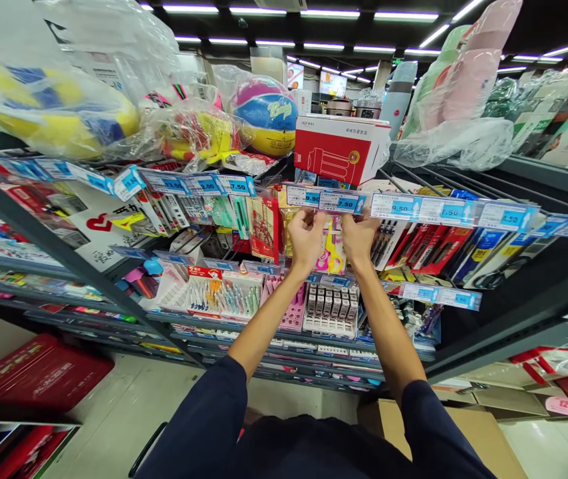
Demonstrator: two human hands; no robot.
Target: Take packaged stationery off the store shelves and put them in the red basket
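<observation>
Both my hands are raised to the price rail of a stationery shelf. My left hand (306,238) has its fingers curled up against the underside of a blue and white price tag (304,196). My right hand (358,236) pinches the lower edge of the neighbouring price tag (346,202). Behind the hands hangs a pack of scissors with yellow and pink handles (332,256). A red and white box (340,152) sits on the shelf just above the tags.
Bagged balls (267,113) and wrapped goods fill the top shelf. Pens, a pink tray (294,313) and a rack of small refills (331,307) lie below. A red case (34,372) stands on the floor at left, a cardboard box (468,432) at right.
</observation>
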